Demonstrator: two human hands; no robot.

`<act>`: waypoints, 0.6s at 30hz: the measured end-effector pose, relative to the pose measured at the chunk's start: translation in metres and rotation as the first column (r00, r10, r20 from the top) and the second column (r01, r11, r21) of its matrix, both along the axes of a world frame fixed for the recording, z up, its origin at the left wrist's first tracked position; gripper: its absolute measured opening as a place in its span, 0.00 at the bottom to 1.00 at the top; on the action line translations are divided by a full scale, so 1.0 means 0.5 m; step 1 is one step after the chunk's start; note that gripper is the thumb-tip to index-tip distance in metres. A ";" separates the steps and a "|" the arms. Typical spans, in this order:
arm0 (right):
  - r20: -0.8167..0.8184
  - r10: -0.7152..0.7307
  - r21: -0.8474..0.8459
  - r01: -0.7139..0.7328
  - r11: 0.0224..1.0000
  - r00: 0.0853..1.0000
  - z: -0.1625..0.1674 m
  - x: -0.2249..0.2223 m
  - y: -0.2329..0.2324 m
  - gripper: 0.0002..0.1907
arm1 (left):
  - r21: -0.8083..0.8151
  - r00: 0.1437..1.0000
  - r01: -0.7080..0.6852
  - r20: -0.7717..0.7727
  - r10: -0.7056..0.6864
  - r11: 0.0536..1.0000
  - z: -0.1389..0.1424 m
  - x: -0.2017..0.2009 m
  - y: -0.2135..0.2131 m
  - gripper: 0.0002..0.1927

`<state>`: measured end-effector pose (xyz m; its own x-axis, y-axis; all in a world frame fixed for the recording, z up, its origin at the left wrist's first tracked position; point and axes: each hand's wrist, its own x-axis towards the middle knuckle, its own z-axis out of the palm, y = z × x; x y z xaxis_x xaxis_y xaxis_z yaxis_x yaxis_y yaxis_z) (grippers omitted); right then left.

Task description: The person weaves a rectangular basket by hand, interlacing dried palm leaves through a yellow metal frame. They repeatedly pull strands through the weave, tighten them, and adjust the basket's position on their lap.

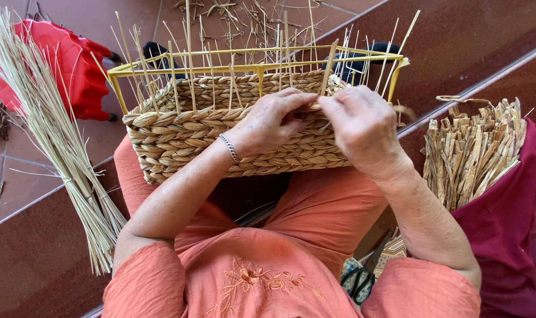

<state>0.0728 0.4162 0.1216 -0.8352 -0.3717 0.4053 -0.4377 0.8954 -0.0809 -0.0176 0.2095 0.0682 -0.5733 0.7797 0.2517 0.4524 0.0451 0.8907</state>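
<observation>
A half-woven straw basket rests on my lap, built on a yellow wire frame with thin upright reed stakes. My left hand, with a silver bracelet at the wrist, presses on the top woven row at the near wall. My right hand sits right beside it, fingers pinched around a braided straw strand at the rim. Both hands meet at that strand near one upright stake.
A bundle of thin pale reeds lies to my left. A bunch of flat dried straw strips sits on dark red cloth at my right. A red plastic stool stands at the far left on the tiled floor. Scissors lie by my right knee.
</observation>
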 end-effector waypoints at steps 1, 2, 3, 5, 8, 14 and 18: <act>-0.063 0.065 0.085 -0.059 0.995 0.996 0.004 -0.003 -0.006 0.06 | -0.040 1.000 -0.003 -0.013 0.003 0.999 0.003 0.002 0.000 0.20; -0.119 0.135 0.174 -0.113 0.978 0.984 0.008 -0.007 -0.010 0.07 | -0.080 1.000 -0.007 -0.024 0.005 0.997 0.006 0.003 0.003 0.17; -0.048 0.080 0.186 -0.070 0.980 0.996 0.014 -0.013 -0.012 0.05 | -0.120 0.999 -0.011 -0.036 0.007 0.993 0.007 0.005 0.007 0.15; 0.091 -0.031 0.222 0.010 0.975 0.995 0.026 -0.034 -0.009 0.04 | -0.211 0.998 -0.024 -0.056 0.012 0.977 0.007 0.010 0.019 0.13; 0.552 -0.110 0.096 0.068 0.993 0.826 0.054 -0.076 0.031 0.09 | -0.243 0.974 -0.123 -0.217 0.069 0.962 0.000 0.031 0.046 0.18; 0.981 0.161 -0.194 0.520 0.832 0.109 0.034 -0.156 0.107 0.11 | -0.234 0.905 -0.297 -0.379 0.195 0.926 -0.018 0.052 0.077 0.11; 0.818 0.005 -0.300 0.421 0.856 0.575 -0.013 -0.112 0.106 0.12 | 0.024 0.913 -0.283 -0.300 0.277 0.959 -0.021 0.040 0.053 0.13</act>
